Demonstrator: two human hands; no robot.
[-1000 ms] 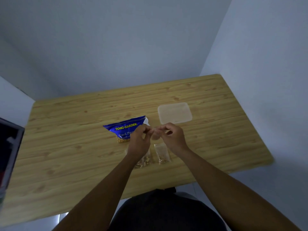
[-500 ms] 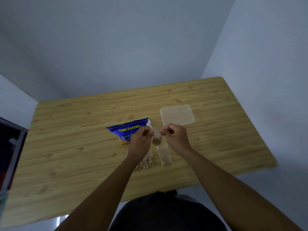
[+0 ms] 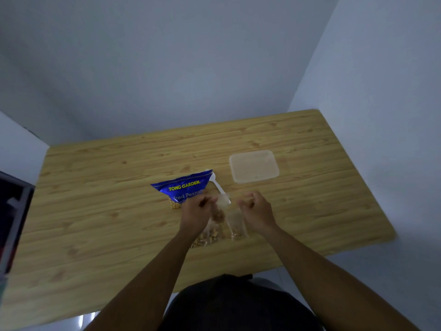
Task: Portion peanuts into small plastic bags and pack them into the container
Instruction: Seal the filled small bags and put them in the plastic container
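Note:
My left hand [image 3: 196, 211] pinches the top of a small clear bag of peanuts [image 3: 219, 212], which hangs blurred just above the table. My right hand [image 3: 256, 210] is a little to the right of that bag, fingers curled, with nothing visible in it. Two filled small bags lie under my hands: one [image 3: 206, 237] below my left wrist and one [image 3: 236, 229] between my hands. The blue peanut package [image 3: 182, 188] lies just beyond my left hand, with a white plastic spoon [image 3: 217, 186] beside it. The clear square container [image 3: 254, 166] sits at the far right.
The wooden table [image 3: 107, 199] ends close to the wall on the right and at the back. A dark object [image 3: 12, 211] stands at the left edge of view. My dark-clothed lap [image 3: 233, 304] is below the table's near edge.
My hands have moved apart. The right hand has let go of the small bag, which now hangs from my left hand alone; the spoon is uncovered.

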